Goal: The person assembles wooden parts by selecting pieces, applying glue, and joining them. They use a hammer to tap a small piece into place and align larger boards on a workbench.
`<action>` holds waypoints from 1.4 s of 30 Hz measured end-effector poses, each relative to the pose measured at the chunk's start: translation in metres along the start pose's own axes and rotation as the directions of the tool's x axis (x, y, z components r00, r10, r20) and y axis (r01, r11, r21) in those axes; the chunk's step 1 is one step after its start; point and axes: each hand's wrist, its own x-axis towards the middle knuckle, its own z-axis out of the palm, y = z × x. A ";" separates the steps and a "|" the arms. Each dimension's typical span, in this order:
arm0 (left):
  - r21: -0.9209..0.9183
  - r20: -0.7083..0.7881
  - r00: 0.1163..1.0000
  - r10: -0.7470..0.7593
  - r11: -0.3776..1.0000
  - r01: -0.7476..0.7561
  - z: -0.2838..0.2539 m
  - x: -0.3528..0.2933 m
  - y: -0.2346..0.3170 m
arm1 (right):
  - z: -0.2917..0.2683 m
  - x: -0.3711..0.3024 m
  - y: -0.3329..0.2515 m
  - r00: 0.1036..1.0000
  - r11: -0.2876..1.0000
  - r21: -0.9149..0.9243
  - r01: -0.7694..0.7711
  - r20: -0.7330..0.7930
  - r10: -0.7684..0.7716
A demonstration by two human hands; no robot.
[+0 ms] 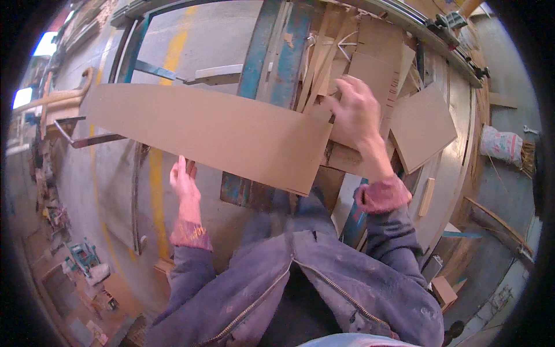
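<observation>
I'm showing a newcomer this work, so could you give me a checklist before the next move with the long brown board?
1. Left hand at the board's near edge: ok.
2. Right hand closed on the board: not ok; fingers spread, near its right end.
3. Board free of visible folds: ok.
4. Space beyond its far edge clear: not ok; thin strips lie there.
5. Board's underside: cannot tell; hidden.

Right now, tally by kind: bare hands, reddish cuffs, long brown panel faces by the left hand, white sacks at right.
Bare hands: 2 (left hand, right hand)
Reddish cuffs: 2
Long brown panel face: 1, layers beneath unclear
White sack: 1
Total: 6
</observation>
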 end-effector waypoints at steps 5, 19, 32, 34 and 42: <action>0.034 -0.023 0.990 -0.139 0.990 0.139 -0.032 -0.031 -0.021 | 0.060 0.022 -0.006 0.918 0.939 -0.097 0.330 0.265 -0.295; 0.179 0.121 0.976 -0.180 0.971 0.157 -0.087 0.002 0.001 | 0.082 0.040 -0.002 0.998 0.936 -0.352 -0.012 0.056 0.034; 0.152 0.143 0.969 -0.201 0.972 0.180 -0.084 -0.043 -0.007 | 0.045 0.030 0.035 0.889 0.892 0.045 -0.450 -0.075 0.452; 0.147 0.148 0.970 -0.191 0.975 0.169 -0.088 -0.042 -0.006 | 0.039 0.024 0.040 0.900 0.902 0.003 -0.431 -0.078 0.430; -0.007 0.191 0.968 -0.162 0.986 0.166 -0.138 -0.018 -0.003 | 0.029 0.007 -0.050 0.955 0.940 -0.173 -0.293 -0.105 0.278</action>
